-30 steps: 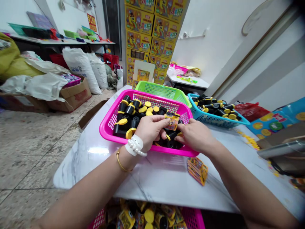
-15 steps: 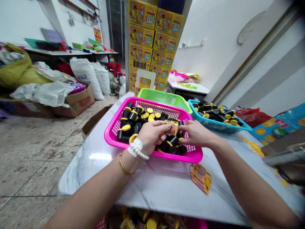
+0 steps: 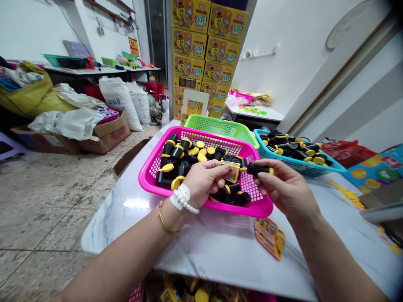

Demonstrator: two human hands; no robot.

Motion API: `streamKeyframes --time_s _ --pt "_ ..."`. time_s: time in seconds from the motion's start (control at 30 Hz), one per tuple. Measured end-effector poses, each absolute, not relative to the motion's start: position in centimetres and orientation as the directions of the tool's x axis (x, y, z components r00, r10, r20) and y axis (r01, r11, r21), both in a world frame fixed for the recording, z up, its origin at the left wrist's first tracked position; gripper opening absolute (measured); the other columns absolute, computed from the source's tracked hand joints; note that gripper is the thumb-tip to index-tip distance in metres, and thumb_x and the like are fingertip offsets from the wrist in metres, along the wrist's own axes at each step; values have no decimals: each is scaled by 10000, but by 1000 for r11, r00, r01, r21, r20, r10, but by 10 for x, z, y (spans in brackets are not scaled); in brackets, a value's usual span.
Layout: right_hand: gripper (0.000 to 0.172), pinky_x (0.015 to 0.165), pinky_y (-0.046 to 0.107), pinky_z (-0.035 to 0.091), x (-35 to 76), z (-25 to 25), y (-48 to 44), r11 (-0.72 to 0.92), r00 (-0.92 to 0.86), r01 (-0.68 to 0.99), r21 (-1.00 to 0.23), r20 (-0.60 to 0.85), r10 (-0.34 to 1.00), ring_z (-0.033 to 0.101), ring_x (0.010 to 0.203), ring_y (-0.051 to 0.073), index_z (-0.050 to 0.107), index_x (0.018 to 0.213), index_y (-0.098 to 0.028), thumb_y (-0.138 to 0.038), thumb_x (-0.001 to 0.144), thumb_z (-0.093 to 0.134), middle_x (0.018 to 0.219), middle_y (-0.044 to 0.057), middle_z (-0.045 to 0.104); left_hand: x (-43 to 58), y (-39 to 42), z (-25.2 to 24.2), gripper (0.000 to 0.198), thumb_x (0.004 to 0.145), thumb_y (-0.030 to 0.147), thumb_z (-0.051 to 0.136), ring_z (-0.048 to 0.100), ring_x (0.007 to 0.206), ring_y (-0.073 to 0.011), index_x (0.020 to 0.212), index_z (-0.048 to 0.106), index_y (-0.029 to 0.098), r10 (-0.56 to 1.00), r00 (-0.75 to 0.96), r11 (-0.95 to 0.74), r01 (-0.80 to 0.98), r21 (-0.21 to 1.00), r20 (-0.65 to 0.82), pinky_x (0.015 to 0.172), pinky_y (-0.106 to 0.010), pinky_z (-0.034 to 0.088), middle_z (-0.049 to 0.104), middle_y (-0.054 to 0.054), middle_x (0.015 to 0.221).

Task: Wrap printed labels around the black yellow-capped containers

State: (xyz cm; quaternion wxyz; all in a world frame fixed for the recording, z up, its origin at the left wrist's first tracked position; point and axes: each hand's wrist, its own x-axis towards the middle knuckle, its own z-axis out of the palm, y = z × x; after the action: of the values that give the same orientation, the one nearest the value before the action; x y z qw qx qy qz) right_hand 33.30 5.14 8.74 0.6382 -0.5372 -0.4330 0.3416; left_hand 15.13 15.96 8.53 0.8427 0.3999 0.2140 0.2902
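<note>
My left hand [image 3: 208,178] pinches a small printed yellow-orange packet [image 3: 231,171] above the pink basket [image 3: 146,178]. In my right hand [image 3: 285,188], near the basket's right rim, is a small black cup [image 3: 258,169] with a yellow end, lying sideways between thumb and fingers. The two hands are apart. Several black cups [image 3: 232,187] with yellow lids [image 3: 200,144] lie jumbled in the pink basket. A stack of orange printed cards [image 3: 270,238] rests on the marble-patterned table [image 3: 201,243], in front of the basket's right corner.
A green basket [image 3: 220,122] stands behind the pink one. To the right, a blue basket [image 3: 292,161] holds more black cups. Yellow boxes [image 3: 192,44] are stacked at the back. Below the table's front edge sits another container with yellow and black pieces [image 3: 201,293].
My right hand has come out of the pink basket towards the right, lifting a black cup. My left hand still holds the packet in nearly the same place.
</note>
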Motion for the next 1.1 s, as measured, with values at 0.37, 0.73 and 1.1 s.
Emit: streamKeyframes --time_s 0.37,0.73,1.1 --pt "273 388 153 499 309 89 46 224 413 6 -975 206 887 592 475 48 774 1004 -237 -294 749 854 1000 33 767 153 155 93 147 921 30 615 426 379 19 801 693 66 587 786 660 -323 679 -196 310 -68 239 630 -4 677" --pt "240 352 195 544 302 89 40 214 451 148 -965 259 854 723 525 151 694 943 -214 -303 776 842 932 58 803 154 152 90 167 899 78 648 404 356 6 733 662 90 558 813 656 -307 689 -169 314 -93 226 590 18 596" --pt "217 619 256 627 309 76 41 318 419 475 -821 528 739 726 706 153 704 951 -235 -225 774 831 837 10 754 153 144 90 93 863 162 724 387 346 3 802 741 94 617 775 546 -295 784 -138 323 -118 183 602 21 545"
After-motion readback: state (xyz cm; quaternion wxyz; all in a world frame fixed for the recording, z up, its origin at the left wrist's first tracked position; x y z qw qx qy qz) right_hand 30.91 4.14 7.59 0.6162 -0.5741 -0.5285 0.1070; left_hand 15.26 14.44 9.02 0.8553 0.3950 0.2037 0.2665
